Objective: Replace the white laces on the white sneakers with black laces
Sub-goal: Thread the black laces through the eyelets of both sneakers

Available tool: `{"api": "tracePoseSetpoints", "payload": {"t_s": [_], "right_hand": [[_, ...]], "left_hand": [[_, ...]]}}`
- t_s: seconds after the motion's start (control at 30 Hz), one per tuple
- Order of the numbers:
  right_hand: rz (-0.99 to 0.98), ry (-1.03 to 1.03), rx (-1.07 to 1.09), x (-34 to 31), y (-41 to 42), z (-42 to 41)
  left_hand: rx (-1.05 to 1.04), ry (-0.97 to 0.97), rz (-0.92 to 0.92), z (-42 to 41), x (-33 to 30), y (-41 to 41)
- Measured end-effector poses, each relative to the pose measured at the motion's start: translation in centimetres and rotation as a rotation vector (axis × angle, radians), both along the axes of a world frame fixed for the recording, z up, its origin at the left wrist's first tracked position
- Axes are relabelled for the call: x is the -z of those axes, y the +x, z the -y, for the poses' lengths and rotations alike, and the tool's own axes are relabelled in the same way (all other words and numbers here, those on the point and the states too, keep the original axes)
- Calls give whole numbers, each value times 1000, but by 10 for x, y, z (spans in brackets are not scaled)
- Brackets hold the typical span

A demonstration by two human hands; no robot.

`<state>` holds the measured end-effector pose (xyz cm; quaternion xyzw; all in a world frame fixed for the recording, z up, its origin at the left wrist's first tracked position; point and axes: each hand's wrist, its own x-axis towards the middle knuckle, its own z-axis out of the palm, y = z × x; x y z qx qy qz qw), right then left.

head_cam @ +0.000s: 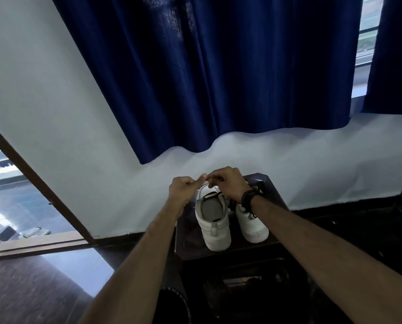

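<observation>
Both grips, left hand (pixel 183 188) and right hand (pixel 228 183), pinched (on what, unclear) just above left sneaker (pixel 215 220).

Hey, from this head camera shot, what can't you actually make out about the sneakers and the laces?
- Front of the left sneaker: its eyelets are hidden behind the left hand and right hand.
- What the fingertips pinch: too small and blurred to tell.
- Right sneaker: its lacing is partly covered by the right wrist.
- Small dark table: its near edge fades into shadow.
</observation>
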<state>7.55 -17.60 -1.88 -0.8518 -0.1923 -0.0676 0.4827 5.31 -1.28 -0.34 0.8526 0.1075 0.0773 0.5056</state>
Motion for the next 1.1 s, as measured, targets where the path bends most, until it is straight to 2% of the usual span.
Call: {"api": "tracePoseSetpoints", "payload": {"t_s": [0.07, 0.17, 0.27, 0.33, 0.43, 0.53, 0.7, 0.83, 1.1], "right_hand": [[-5, 33, 65, 5, 7, -2], [-49, -17, 71, 14, 12, -15], [-54, -96, 109, 25, 12, -27], [-46, -153, 153, 31, 13, -28], [12, -300, 184, 38, 14, -29], [9, -292, 237, 43, 15, -29], [-41, -310, 271, 45, 17, -25], [63, -422, 298, 49, 14, -35], [233, -581, 275, 57, 10, -47]], "left_hand": [[-75, 62, -39, 1, 11, -1], [-18, 283, -155, 9, 37, -3], [-36, 347, -96, 10, 58, -3], [-103, 284, -52, 7, 67, -4], [-218, 55, 38, 6, 82, -8], [-338, -259, 104, 10, 92, -11], [-367, -592, 123, 12, 105, -6], [-348, -648, 159, 10, 118, -3], [-384, -513, 219, 13, 117, -1]]}}
